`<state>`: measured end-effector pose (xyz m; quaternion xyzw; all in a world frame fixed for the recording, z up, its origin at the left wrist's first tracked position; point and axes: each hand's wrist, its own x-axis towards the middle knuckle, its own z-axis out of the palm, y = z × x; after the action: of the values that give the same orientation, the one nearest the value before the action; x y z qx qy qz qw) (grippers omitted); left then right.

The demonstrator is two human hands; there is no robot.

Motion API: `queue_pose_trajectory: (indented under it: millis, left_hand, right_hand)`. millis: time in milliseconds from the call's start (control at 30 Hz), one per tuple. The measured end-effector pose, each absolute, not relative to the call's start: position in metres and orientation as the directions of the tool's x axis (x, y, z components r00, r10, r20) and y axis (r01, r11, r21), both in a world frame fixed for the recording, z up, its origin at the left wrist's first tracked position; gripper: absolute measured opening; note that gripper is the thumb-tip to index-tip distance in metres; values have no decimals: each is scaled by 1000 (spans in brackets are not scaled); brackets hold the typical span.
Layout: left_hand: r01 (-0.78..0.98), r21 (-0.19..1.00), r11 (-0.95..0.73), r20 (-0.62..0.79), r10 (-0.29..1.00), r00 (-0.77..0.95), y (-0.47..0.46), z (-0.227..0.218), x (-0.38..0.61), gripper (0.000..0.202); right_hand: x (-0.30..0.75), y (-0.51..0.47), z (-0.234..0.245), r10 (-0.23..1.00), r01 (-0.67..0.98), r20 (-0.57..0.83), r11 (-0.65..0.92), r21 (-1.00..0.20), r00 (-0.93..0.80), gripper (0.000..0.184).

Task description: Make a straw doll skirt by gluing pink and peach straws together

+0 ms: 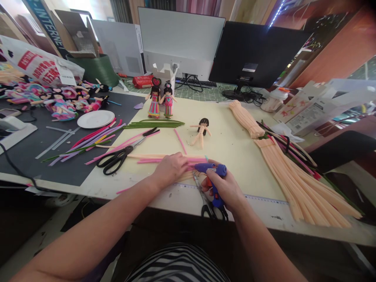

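My right hand (226, 188) grips a blue glue gun (212, 169), its nozzle pointing left toward a bundle of pink and peach pipe cleaners (152, 157) lying on the cream mat. My left hand (173, 168) is closed over the right end of that bundle, pressing it down; its fingertips are hidden. A small pair of scissors (205, 201) lies just under my right hand. An undressed pipe-cleaner doll (201, 131) with black hair lies a little farther back on the mat.
Black scissors (117, 156) lie left of the bundle. Two dressed dolls (161, 101) stand at the back. Peach pipe cleaners (299, 180) fan out on the right. A white plate (95, 118), coloured pipe cleaners (88, 143) and a heap of dolls (55, 102) fill the left. Monitors (255, 53) stand behind.
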<state>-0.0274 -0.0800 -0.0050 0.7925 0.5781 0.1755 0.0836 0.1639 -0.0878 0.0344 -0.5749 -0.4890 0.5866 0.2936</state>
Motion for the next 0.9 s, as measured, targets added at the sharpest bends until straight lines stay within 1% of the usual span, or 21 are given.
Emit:
queue_pose_trajectory:
  millis: [100,333,467,667,900]
  left_hand:
    - [888,328,-323,190,943,273,-81,-6,-28,20]
    - [900,297,-320,207,941,267,-81,-7,-26,20]
    - [887,315,-338,207,936,283,-81,-7,-27,20]
    - [886,311,-344,184,936,300,-79,-9,-30,20]
    - [888,261,-379,208,920,332,-80,-12,-30,19]
  right_hand:
    - [165,-89,36,910,221,-378,-338,-915,-170,58]
    - [172,-88,40,928,209,-334,-298,-931,-167,55]
    - [171,-88,40,926,204,-339,-305,-930,-163,55]
    - [167,-87,39,920,221,-357,-318,-922,-163,54]
    - [168,-87,37,922,227,-353,-314,-922,-159,53]
